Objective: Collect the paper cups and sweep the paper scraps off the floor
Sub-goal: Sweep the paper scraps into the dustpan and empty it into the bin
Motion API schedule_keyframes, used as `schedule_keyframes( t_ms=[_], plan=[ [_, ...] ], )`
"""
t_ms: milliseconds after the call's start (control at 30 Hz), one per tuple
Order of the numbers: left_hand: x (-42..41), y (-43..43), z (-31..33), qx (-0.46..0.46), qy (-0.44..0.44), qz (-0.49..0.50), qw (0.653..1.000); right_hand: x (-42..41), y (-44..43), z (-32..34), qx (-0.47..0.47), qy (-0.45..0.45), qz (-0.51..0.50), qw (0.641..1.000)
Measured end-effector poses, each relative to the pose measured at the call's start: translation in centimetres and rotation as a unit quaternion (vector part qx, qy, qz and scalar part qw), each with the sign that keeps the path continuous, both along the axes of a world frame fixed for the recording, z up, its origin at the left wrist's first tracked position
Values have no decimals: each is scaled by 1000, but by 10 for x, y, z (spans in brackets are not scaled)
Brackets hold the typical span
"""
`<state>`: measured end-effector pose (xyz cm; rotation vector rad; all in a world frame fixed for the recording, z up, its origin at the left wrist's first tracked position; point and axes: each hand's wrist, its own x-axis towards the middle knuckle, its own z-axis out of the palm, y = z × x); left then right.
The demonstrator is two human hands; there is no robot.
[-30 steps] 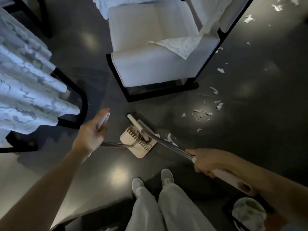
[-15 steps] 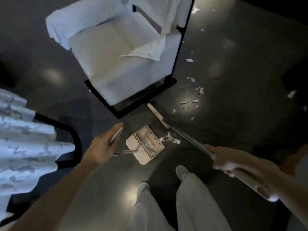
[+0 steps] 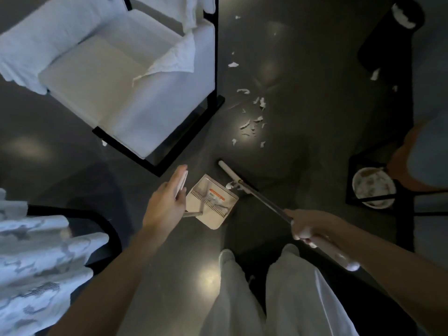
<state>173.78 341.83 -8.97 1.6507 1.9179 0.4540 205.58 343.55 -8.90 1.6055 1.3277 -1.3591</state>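
Note:
My left hand point(image 3: 167, 202) grips the top of the dustpan's long handle, and the beige dustpan point(image 3: 212, 202) rests on the dark floor just in front of my feet with some scraps inside. My right hand point(image 3: 305, 225) grips the broom handle point(image 3: 264, 200). The broom's white head point(image 3: 229, 172) lies on the floor at the pan's far right corner, with a few scraps against it. Several white paper scraps point(image 3: 252, 122) are scattered on the floor beyond the broom, toward the upper right. No paper cup is visible.
A white armchair with a black frame point(image 3: 116, 76) stands at the upper left, a draped cloth point(image 3: 36, 263) at the lower left. At the right is a black stand holding a round bowl point(image 3: 373, 187). More scraps point(image 3: 374, 75) lie at the far right.
The view has turned, shifting the armchair leftward. The broom head has drawn closer to the dustpan's far corner, bringing scraps to the pan's mouth. Both hands keep their grips.

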Motion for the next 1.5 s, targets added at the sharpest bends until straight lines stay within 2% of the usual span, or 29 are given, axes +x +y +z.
schedule_keyframes(
  t_ms=[67,167,233,400,500,633,833,1000,1167,1367,1500],
  plan=[
    [5,10,0,8,-5,3,1000,-4,-5,5,-29,17,17,999],
    [0,19,0,19,-17,15,1000,3,-3,20,-81,37,-66,994],
    [-6,20,1,23,-26,13,999,10,-2,33,-83,45,-83,992],
    [2,32,5,37,-40,25,998,39,12,54,-29,43,-58,997],
    [14,46,7,35,-34,20,999,61,33,55,-2,61,-133,989],
    [37,73,6,39,-55,34,997,90,81,52,54,49,-129,989],
    [77,117,0,14,-102,82,991,132,165,38,83,33,-145,985],
    [113,144,-9,12,-100,124,987,144,217,4,97,2,-70,993],
    [135,160,-13,7,-62,123,990,127,224,-24,41,21,-46,998],
    [135,155,-6,-6,-66,135,989,118,191,-3,-52,49,-27,997],
    [131,150,0,2,-67,130,989,126,182,19,-51,30,1,998]
  ],
)
